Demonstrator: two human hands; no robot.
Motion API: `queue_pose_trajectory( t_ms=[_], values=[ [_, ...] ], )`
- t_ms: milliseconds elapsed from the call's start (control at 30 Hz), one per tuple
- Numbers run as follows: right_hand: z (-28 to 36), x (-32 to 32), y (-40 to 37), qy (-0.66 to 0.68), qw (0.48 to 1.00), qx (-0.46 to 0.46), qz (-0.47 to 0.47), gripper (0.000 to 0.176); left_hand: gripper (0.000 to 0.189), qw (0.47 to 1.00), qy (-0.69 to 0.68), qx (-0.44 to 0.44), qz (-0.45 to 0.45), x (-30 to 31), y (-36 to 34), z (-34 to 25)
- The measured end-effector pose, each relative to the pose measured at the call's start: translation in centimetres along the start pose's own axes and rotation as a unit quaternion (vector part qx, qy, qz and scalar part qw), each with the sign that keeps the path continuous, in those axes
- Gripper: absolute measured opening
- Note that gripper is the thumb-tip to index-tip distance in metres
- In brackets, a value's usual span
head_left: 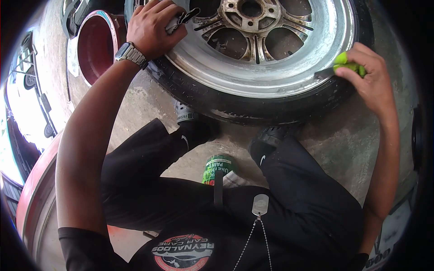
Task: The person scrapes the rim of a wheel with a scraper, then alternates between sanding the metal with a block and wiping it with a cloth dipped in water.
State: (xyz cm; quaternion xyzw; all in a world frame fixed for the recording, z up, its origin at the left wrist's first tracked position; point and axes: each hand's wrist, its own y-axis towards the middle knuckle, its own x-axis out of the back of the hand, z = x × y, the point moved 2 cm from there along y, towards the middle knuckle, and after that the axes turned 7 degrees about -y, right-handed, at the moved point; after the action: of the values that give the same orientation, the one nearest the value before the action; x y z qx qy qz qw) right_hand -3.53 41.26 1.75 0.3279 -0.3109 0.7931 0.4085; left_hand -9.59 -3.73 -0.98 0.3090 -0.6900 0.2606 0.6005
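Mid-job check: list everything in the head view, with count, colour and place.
wheel: one, silver rim in black tyre, top centre
cloth: one, pale grey, on the rim, top left
tool: one, green handle, at the rim's right edge
can: one, green, on the floor between the legs
tub: one, red, upper left beside the wheel
curved red object: one, lower left
vehicle: one, white, far left
floor: grey concrete
shoes: two, black, against the tyre
tag on chain: one, silver, at the chest
wristwatch: one, silver, left wrist
left hand: grips the cloth
right hand: grips the tool
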Motion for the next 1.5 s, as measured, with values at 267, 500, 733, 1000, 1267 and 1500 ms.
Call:
queue_pose_trajectory(
  t_ms=[267, 500, 733, 1000, 1267, 1500],
  values=[
    [5.5, -4.2, -0.1, 0.036, 0.999, 0.004, 0.009, 0.022, 0.029, 1.0, -0.003, 0.007, -0.004, -0.2, -0.2, 0.1],
    [3.6, -2.1, -1.1, 0.054, 0.998, -0.031, 0.008, 0.013, 0.031, 1.0, -0.006, -0.007, -0.011, -0.4, -0.3, 0.4],
    [7.2, -5.5, -0.1, -0.003, 1.0, 0.014, -0.01, 0.017, 0.035, 0.999, -0.03, 0.01, 0.021, 0.7, 0.4, -0.2],
    [2.4, -1.2, -0.7, -0.027, 0.987, -0.147, -0.058, 0.018, 0.036, 0.999, -0.047, 0.004, 0.016, 0.4, 0.3, 0.3],
    [3.9, -1.0, 1.1, -0.051, 0.987, -0.15, -0.021, 0.016, 0.038, 0.998, -0.055, -0.006, 0.011, 0.3, -0.2, 0.8],
    [3.9, 1.3, 2.1, -0.115, 0.977, -0.179, -0.013, 0.012, 0.042, 0.994, -0.076, -0.002, 0.074, 0.6, -0.2, 1.1]
  ],
)
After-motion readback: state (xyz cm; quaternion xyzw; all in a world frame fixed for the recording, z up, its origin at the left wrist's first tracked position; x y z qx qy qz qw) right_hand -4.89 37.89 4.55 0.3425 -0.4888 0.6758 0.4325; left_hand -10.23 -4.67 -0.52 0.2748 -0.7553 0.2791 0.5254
